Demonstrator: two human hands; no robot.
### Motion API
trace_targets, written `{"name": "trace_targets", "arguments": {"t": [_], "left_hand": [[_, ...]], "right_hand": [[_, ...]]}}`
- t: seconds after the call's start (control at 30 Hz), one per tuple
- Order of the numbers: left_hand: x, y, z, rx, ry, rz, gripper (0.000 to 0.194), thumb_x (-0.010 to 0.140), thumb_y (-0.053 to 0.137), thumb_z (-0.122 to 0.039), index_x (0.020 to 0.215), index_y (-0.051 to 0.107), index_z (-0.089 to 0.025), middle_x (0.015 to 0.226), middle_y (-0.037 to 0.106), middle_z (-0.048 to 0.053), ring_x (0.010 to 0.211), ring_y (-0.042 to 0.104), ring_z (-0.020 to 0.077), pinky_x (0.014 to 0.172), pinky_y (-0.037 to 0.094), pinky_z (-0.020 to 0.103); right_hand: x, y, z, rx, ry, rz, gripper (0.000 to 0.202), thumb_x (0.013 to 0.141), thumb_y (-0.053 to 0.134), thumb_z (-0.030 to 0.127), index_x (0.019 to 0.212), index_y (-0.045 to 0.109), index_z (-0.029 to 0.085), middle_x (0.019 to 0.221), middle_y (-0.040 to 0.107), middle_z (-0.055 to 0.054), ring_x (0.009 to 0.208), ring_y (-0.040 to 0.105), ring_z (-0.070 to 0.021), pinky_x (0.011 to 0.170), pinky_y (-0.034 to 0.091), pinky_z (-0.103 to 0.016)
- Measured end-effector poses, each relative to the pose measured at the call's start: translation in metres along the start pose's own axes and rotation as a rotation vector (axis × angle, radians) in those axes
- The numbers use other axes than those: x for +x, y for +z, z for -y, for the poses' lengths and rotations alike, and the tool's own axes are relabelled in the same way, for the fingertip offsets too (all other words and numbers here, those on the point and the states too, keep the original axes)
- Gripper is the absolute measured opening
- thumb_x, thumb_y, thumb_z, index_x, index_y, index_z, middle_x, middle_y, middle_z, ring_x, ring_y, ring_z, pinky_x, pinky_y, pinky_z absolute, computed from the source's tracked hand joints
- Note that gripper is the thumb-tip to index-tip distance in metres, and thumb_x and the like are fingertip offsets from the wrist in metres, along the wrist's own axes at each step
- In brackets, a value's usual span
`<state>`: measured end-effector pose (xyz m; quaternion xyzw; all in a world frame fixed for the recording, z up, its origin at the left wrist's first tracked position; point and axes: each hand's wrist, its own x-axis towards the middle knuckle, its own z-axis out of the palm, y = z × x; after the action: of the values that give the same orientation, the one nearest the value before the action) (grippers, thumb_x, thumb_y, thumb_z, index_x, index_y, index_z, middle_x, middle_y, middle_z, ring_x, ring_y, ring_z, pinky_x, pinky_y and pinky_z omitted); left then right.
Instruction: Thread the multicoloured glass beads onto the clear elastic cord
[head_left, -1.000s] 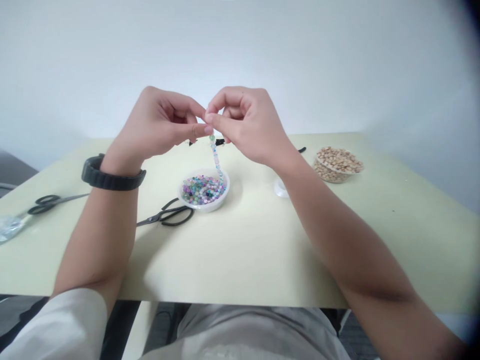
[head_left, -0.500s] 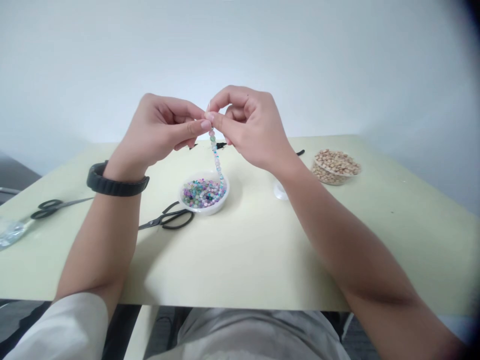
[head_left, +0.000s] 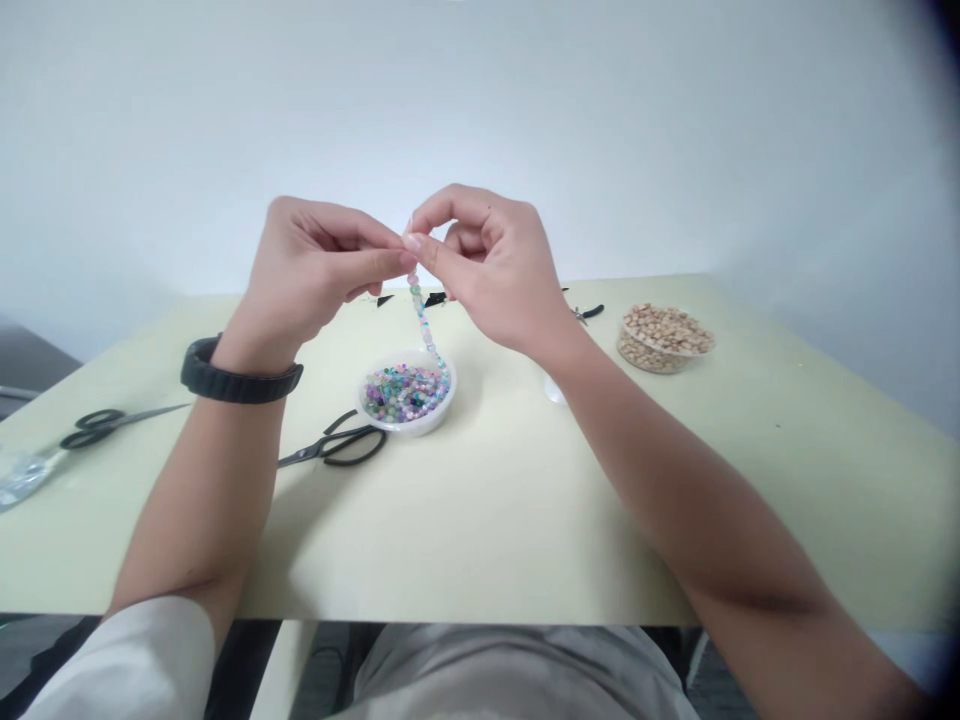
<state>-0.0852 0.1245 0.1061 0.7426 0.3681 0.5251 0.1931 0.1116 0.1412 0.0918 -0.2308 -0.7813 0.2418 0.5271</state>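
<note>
My left hand (head_left: 322, 260) and my right hand (head_left: 487, 255) meet fingertip to fingertip above the table. Both are closed in a pinch at the top of a string of beads (head_left: 422, 318). Pastel pink, green, white and blue beads hang down from the fingers, and the lower end reaches into a white bowl (head_left: 412, 428). Loose purple, green, pink and blue beads (head_left: 401, 392) fill that bowl. The pinched end of the string is mostly covered by my fingertips.
Black-handled scissors (head_left: 352, 442) lie against the bowl, and another pair of scissors (head_left: 101, 425) lies at the left by a clear plastic bag (head_left: 22, 480). Right of my right hand are pliers (head_left: 589, 313), a white round object (head_left: 553, 390) and a tub of tan pieces (head_left: 664, 338).
Both hands have shifted slightly left and down in view, still pinched together. The bead string has moved left with them and still hangs into the bowl.
</note>
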Motion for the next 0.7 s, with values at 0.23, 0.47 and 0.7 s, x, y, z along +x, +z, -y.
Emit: {"name": "trace_targets", "arguments": {"t": [0.23, 0.47, 0.7], "left_hand": [[0.006, -0.006, 0.004, -0.059, 0.069, -0.197, 0.004, 0.085, 0.083, -0.018, 0.081, 0.081, -0.017, 0.055, 0.058, -0.007, 0.051, 0.043, 0.0029, 0.045, 0.024, 0.025], [0.010, -0.014, -0.005, -0.145, 0.081, -0.371, 0.001, 0.083, 0.083, -0.016, 0.083, 0.082, -0.016, 0.064, 0.067, -0.004, 0.054, 0.049, 0.0056, 0.048, 0.026, 0.026], [0.009, -0.011, -0.009, -0.145, 0.089, -0.364, 0.005, 0.084, 0.078, -0.012, 0.083, 0.082, -0.015, 0.069, 0.071, -0.003, 0.056, 0.055, 0.0064, 0.049, 0.033, 0.025]], "right_hand": [[-0.004, -0.001, 0.001, -0.011, 0.028, 0.034, 0.006, 0.097, 0.060, 0.020, 0.093, 0.063, 0.023, 0.056, 0.039, 0.008, 0.056, 0.047, -0.0122, 0.062, 0.041, -0.026], [-0.009, -0.001, -0.007, -0.026, 0.041, 0.206, 0.007, 0.095, 0.060, 0.018, 0.094, 0.065, 0.022, 0.061, 0.050, 0.006, 0.058, 0.047, -0.0122, 0.063, 0.037, -0.027], [-0.012, 0.003, -0.011, -0.036, 0.045, 0.253, 0.009, 0.094, 0.059, 0.018, 0.095, 0.066, 0.022, 0.064, 0.053, 0.005, 0.060, 0.049, -0.0123, 0.061, 0.036, -0.027]]}}
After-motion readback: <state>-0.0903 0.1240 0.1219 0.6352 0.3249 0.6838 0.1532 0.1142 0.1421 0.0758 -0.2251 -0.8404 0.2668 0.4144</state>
